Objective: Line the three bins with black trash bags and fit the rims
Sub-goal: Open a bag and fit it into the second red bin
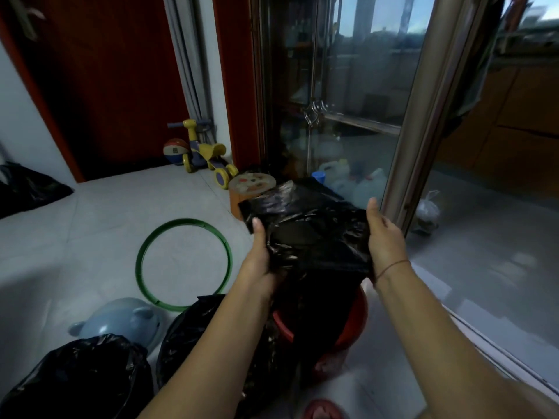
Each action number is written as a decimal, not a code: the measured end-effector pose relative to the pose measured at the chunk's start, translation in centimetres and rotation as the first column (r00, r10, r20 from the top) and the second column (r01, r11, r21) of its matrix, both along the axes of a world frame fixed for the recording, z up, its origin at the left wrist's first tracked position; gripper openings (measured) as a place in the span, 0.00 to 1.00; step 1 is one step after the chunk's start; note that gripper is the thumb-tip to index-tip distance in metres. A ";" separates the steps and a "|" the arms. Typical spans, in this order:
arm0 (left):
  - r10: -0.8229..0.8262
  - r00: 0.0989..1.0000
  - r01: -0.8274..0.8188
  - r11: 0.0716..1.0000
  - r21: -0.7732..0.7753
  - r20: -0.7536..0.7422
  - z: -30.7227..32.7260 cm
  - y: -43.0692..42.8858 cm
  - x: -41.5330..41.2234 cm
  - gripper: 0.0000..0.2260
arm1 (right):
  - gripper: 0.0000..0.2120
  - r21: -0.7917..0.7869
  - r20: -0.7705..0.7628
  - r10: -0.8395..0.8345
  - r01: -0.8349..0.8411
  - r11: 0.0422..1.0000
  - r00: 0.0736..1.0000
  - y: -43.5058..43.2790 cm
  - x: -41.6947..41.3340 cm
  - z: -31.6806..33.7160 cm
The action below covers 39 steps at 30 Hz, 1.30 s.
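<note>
A crumpled black trash bag (308, 228) is stretched between my two hands above a red bin (354, 322). My left hand (260, 255) grips its left edge and my right hand (385, 240) grips its right edge. The bag's lower part hangs down into the red bin. Two other bins draped in black bags stand low in the head view, one at bottom left (81, 376) and one in the middle (193, 337). A green rim ring (145, 246) lies flat on the tiled floor to the left.
A pale blue lid (121, 322) lies by the lined bins. An orange stool (251, 189), a yellow toy scooter (205, 152) and a ball (175, 151) stand near the red door. A glass sliding door (348, 116) is ahead, with jugs behind it. Another black bag (27, 189) lies at far left.
</note>
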<state>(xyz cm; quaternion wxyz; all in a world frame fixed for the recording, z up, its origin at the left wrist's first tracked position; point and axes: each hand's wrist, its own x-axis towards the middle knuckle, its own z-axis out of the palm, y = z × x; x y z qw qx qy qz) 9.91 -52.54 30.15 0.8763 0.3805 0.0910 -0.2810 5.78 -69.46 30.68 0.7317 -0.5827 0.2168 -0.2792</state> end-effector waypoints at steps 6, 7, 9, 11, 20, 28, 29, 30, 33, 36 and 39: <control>0.020 0.984 -0.011 0.999 -0.051 0.178 3.1 0.1 4.9 0.31 | 0.22 0.170 0.100 0.027 -0.044 0.985 0.995 -4.2 3.7 3.0; 0.036 0.977 -0.021 0.997 -0.069 0.210 3.6 0.2 5.6 0.31 | 0.24 0.160 0.087 0.037 -0.051 0.986 0.996 -5.0 4.0 3.5; 0.038 0.960 -0.030 0.999 -0.033 0.278 4.0 0.5 6.7 0.32 | 0.28 0.153 0.061 0.067 -0.075 0.985 0.996 -6.1 4.4 4.3; 0.020 0.948 -0.032 0.999 0.033 0.319 3.4 0.7 7.4 0.34 | 0.29 0.215 0.081 0.106 -0.121 0.969 0.991 -6.7 4.4 4.1; 0.083 0.966 -0.147 0.956 0.254 0.246 -5.2 2.2 8.6 0.33 | 0.27 0.412 0.012 0.088 -0.085 0.907 0.996 -8.4 4.1 -3.5; -0.057 0.943 -0.266 0.463 0.846 0.328 -14.6 3.0 8.1 0.24 | 0.28 0.419 -0.365 0.000 0.165 0.893 0.931 -8.3 2.7 -17.2; -0.042 0.945 -0.270 0.462 0.845 0.325 -15.4 3.3 8.2 0.23 | 0.29 0.386 -0.417 -0.031 0.208 0.899 0.909 -8.8 2.4 -18.3; 0.009 0.951 -0.277 0.470 0.838 0.310 -16.2 3.7 8.2 0.23 | 0.28 0.356 -0.459 -0.075 0.261 0.897 0.885 -9.5 2.1 -19.4; 0.105 0.943 -0.332 0.403 0.853 0.317 -17.8 4.9 8.8 0.25 | 0.20 0.373 -0.525 -0.181 0.416 0.829 0.831 -11.7 1.1 -21.9; -0.055 0.933 -0.314 0.363 0.877 0.357 -18.7 5.3 8.9 0.26 | 0.23 0.306 -0.591 -0.174 0.419 0.855 0.788 -12.9 0.7 -23.6; -0.267 0.875 -0.338 0.260 0.904 0.404 -19.2 4.8 8.7 0.29 | 0.31 0.120 -0.670 -0.165 0.326 0.938 0.724 -12.6 1.4 -23.2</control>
